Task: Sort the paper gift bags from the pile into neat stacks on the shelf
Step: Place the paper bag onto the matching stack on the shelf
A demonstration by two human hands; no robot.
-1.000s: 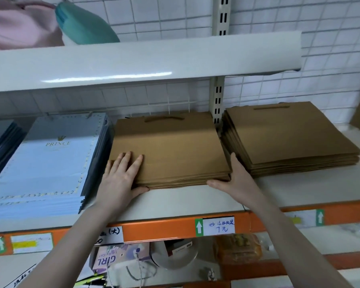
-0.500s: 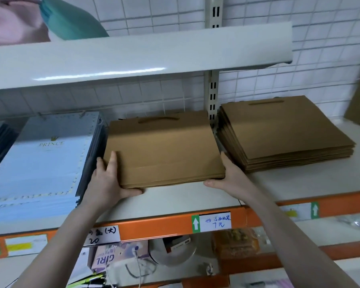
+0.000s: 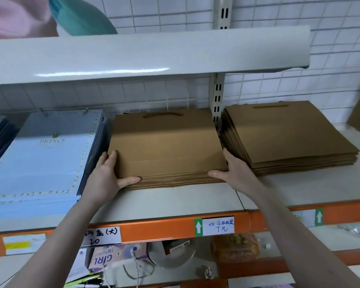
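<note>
Both bare forearms reach up and forward from the lower edge of the view, converging toward the middle of the shelf. The left hand lies with its fingers straight and pointing away, thumb stretched out to the right. The right hand mirrors it, fingers straight and angled up, thumb stretched out to the left.

A white wire-grid back wall with a slotted upright carries a glossy white upper shelf over an orange-edged lower shelf.
</note>
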